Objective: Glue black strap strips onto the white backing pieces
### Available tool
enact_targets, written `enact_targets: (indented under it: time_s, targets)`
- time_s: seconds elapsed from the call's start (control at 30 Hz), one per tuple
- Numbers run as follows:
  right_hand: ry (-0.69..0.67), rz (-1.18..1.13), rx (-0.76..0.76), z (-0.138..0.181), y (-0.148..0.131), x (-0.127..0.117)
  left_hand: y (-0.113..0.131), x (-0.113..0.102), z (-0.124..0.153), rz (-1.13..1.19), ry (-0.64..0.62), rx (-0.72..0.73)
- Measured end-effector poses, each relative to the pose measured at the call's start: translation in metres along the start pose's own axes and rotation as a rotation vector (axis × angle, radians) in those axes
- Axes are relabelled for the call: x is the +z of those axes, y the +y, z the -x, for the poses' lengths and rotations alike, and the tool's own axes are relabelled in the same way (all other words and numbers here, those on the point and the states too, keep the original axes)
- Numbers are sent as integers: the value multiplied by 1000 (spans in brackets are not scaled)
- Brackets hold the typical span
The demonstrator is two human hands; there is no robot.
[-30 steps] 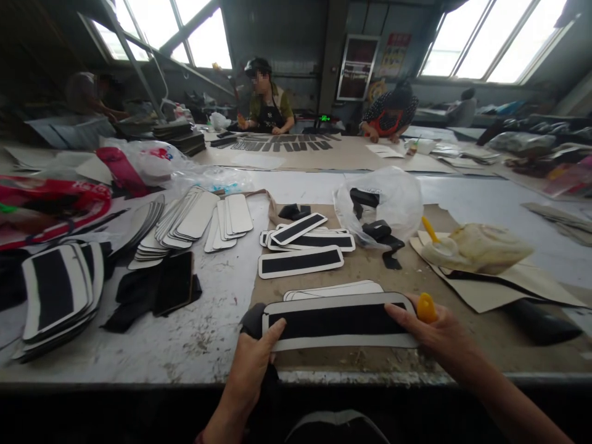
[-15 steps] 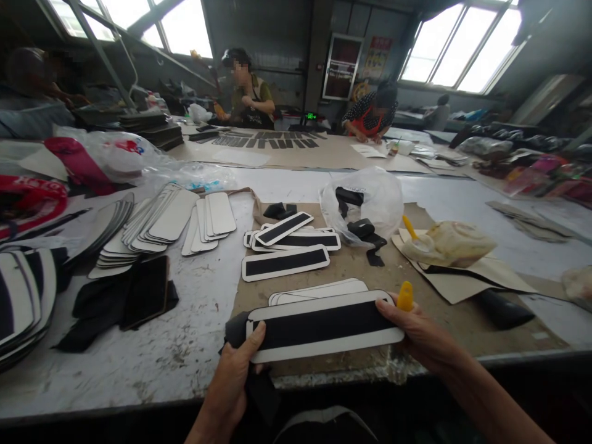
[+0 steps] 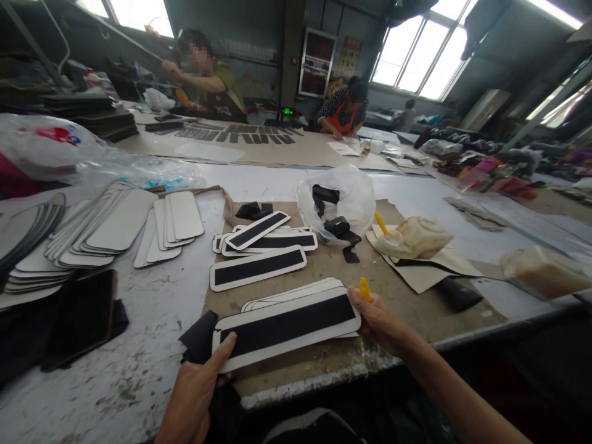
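A long white panel [image 3: 289,325] with rounded corners and a black strip along its middle is held between my two hands, tilted slightly up to the right. My left hand [image 3: 197,385] grips its left end, thumb on top; a loose piece of black strip [image 3: 200,336] lies beside it. At the right end, my right hand [image 3: 382,320] pinches the panel, and a yellow tool handle [image 3: 365,290] sticks up from the same hand. Just behind lie plain white panels [image 3: 319,287], partly hidden. Farther back, a finished-looking panel with a black strip [image 3: 259,268] lies before a small pile of similar ones.
Stacks of white panels [image 3: 123,219] and a phone [image 3: 82,317] lie on the left. A plastic bag [image 3: 361,200] with black strips stands behind the pile. To the right sits a stained plastic container [image 3: 420,237] with a yellow-handled tool. Two co-workers are at the far table [image 3: 319,154].
My view has swung right, so the table's things appear farther left. Both hands still hold the panel, now tilted a little more. The co-worker at the back left has raised an arm.
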State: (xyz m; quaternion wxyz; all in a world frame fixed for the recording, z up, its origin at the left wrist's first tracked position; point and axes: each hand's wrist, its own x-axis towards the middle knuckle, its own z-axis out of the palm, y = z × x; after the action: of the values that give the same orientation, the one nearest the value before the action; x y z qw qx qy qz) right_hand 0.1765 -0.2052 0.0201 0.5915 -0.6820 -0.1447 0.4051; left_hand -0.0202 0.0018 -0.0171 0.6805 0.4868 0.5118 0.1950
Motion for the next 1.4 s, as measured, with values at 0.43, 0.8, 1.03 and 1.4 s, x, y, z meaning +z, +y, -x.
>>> enact_targets:
  time_s: [0.43,0.8,1.03,1.4]
  targets:
    - [-22,-156,137,-29,-10,5,17,3,-10,261,-185,-88]
    - [248,582,-176,-132,-49,-10,49,-8,-90,-258,137,200]
    - [309,520,-257,-76,-50,-46,8,17,-58,-744,-68,211]
    - [653,289,-325,-26,-45,-138,-8,14,-40,-850,-110,171]
